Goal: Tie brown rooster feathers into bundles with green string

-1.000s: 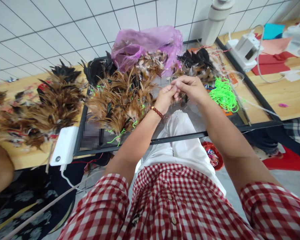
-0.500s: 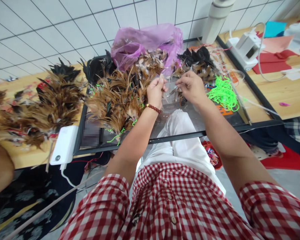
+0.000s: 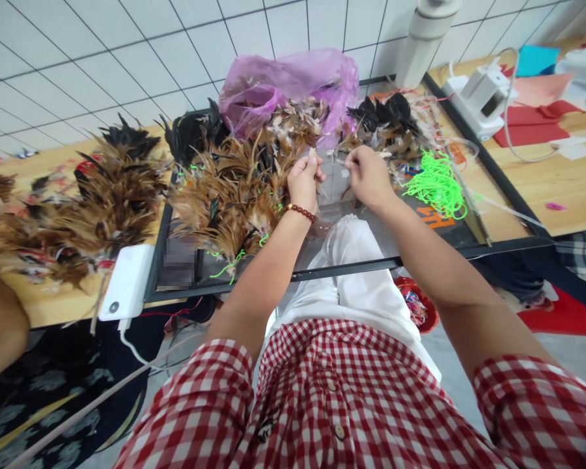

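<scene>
My left hand (image 3: 304, 180), with a red bead bracelet at the wrist, pinches a few small pale feathers at its fingertips above a glass table top (image 3: 371, 241). My right hand (image 3: 368, 177) is a little to the right with fingers curled, pinching something thin; what it holds is too small to tell. Between the hands lie loose feathers (image 3: 334, 170). A heap of brown feather bundles (image 3: 234, 192) tied with green string lies just left of my left hand.
A purple plastic bag (image 3: 283, 85) with feathers is behind the hands. Black feathers (image 3: 383, 114) and neon green cord (image 3: 434, 182) are at the right. More feather bundles (image 3: 97, 195) and a white power bank (image 3: 125, 283) are at the left. A white device (image 3: 478, 94) stands far right.
My hands were joined on a small bundle a second ago. They have moved apart and slightly farther over the glass, the left keeping the pale feathers.
</scene>
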A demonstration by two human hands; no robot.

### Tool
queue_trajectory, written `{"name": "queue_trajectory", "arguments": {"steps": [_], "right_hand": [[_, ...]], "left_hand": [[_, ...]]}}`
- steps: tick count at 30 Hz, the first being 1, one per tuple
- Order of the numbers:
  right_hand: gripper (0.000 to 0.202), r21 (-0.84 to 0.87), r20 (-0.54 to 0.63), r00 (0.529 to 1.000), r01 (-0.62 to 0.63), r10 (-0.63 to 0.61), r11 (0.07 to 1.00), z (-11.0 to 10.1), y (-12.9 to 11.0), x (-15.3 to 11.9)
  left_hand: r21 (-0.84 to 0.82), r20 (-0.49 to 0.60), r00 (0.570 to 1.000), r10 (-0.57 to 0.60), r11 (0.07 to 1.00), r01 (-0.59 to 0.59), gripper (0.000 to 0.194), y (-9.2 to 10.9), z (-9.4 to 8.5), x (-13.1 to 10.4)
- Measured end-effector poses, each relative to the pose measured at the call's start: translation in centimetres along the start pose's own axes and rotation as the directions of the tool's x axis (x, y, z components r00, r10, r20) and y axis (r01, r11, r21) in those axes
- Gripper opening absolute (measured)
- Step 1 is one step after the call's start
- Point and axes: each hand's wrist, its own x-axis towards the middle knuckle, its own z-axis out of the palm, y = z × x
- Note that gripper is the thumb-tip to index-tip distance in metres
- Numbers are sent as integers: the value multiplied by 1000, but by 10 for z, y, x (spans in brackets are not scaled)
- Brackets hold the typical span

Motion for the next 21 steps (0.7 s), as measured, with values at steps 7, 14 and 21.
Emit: {"name": "queue_trajectory", "arguments": {"steps": [7, 14, 21], "right_hand": [[48, 664, -12, 979, -144, 202, 734, 1, -20, -1], [53, 666, -6, 971, -174, 239, 725, 8, -19, -2], [42, 563, 7, 974, -191, 227, 804, -6, -13, -1]], "left_hand": [[-24, 138, 990, -9, 1000, 12, 26, -13, 7, -7], [-63, 131, 990, 42, 997, -34, 18, -18, 5, -4], [-72, 96, 995, 21, 997, -14, 24, -18, 4, 1]]}}
